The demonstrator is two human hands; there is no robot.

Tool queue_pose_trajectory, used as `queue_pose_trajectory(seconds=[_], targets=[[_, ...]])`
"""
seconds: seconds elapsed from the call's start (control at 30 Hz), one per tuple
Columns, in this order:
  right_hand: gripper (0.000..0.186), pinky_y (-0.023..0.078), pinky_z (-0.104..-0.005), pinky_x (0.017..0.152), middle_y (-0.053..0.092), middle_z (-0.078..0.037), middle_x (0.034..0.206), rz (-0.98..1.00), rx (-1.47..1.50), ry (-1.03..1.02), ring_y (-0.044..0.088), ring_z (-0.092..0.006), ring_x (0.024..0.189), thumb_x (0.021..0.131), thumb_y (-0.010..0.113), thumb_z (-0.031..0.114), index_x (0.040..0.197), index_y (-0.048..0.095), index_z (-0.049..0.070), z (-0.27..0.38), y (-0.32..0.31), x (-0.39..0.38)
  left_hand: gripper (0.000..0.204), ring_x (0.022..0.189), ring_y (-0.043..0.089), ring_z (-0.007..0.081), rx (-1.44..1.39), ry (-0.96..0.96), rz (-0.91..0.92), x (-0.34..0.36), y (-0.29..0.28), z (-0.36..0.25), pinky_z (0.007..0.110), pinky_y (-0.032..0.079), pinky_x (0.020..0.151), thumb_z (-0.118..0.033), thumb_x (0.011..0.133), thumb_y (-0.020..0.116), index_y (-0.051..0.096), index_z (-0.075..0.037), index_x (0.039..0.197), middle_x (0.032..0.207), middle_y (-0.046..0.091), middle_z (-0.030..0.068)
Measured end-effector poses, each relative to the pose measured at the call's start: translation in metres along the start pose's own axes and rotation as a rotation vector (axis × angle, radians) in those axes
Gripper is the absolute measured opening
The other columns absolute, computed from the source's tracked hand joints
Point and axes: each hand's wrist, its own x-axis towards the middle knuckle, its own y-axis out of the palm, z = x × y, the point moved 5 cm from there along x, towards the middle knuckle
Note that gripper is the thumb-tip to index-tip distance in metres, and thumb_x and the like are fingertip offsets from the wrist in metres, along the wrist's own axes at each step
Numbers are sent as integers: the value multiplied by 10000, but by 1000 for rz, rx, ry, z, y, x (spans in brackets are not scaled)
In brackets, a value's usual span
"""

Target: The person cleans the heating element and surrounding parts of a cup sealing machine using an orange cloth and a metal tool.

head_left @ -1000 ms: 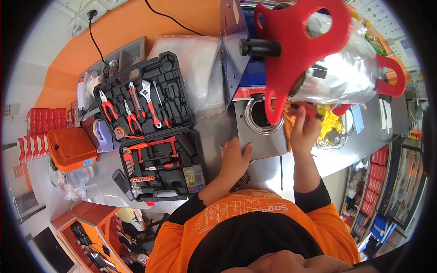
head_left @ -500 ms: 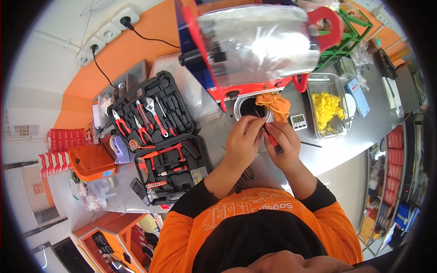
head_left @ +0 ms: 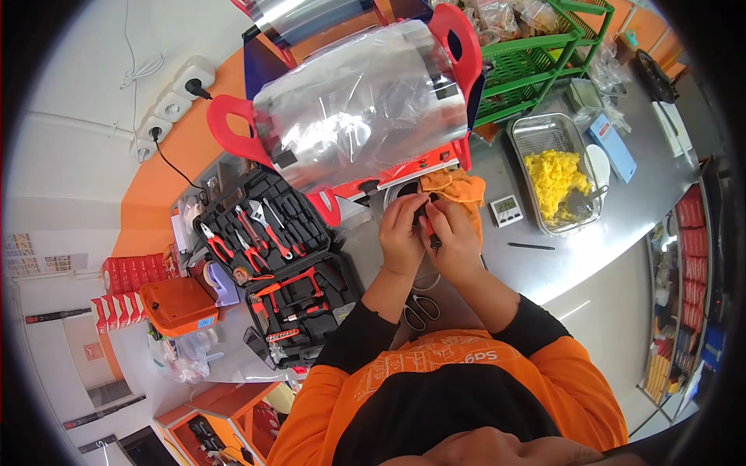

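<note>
My right hand (head_left: 453, 237) is closed around a screwdriver (head_left: 432, 235) with a red and black handle. Against it, my left hand (head_left: 402, 237) has its fingertips pinched together; what they grip is hidden. Both hands meet over the near side of a round metal-rimmed container (head_left: 394, 192), which they partly cover. Just beyond my right hand lies a crumpled orange cloth (head_left: 464, 189), touching the container. A pair of scissors (head_left: 421, 312) rests on the table between my forearms.
A red machine with a plastic-wrapped metal drum (head_left: 361, 101) stands directly ahead. To the left, an open tool case (head_left: 268, 225) holds pliers and wrenches. On the right are a white timer (head_left: 507, 210), a dark thin rod (head_left: 531, 246) and a wire-sided tray (head_left: 549, 133) of yellow pieces.
My view has shifted, so the machine sits further left in it. Both hands have come closer together and cover more of the round container; the screwdriver stays in my right hand.
</note>
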Motion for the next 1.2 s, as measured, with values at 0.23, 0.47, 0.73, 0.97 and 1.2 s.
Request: queue_pose_trajectory(seconds=[0.23, 0.47, 0.73, 0.97, 1.2], targets=[[290, 534, -403, 800, 641, -149, 1077, 37, 7, 32, 657, -350, 940, 867, 715, 76, 1136, 617, 30, -8, 7, 10, 313, 910, 687, 311, 4, -59, -1, 1, 9, 11, 371, 560, 806, 28, 758, 702, 714, -45, 1062, 1009, 705, 120], [224, 522, -427, 746, 635, -162, 1001, 16, 88, 56, 645, -364, 857, 898, 693, 82, 1093, 607, 12, -18, 10, 21, 300, 872, 688, 307, 52, -84, 1, 8, 14, 13, 367, 553, 768, 23, 766, 713, 723, -43, 1059, 975, 694, 121], [160, 511, -443, 712, 668, -181, 932, 118, 201, 148, 653, -397, 826, 942, 651, 69, 1085, 599, 19, -33, 6, 43, 264, 858, 680, 301, 134, -82, -54, 16, 20, 13, 381, 548, 756, 6, 797, 736, 715, -56, 1053, 978, 687, 104], [180, 531, -446, 699, 675, -166, 944, 154, 79, 85, 669, -389, 827, 925, 676, 89, 1075, 601, 21, -24, 5, 38, 305, 843, 693, 266, 47, -164, -42, -1, 14, 21, 370, 554, 749, 30, 816, 733, 702, -40, 1111, 975, 700, 104], [163, 532, -462, 676, 673, -158, 942, 181, -86, 28, 670, -385, 794, 928, 669, 97, 1052, 600, 17, -17, 18, 46, 222, 902, 610, 349, 169, -248, -212, -21, -23, 29, 410, 487, 829, -35, 879, 697, 593, 13, 1069, 966, 608, 163]])
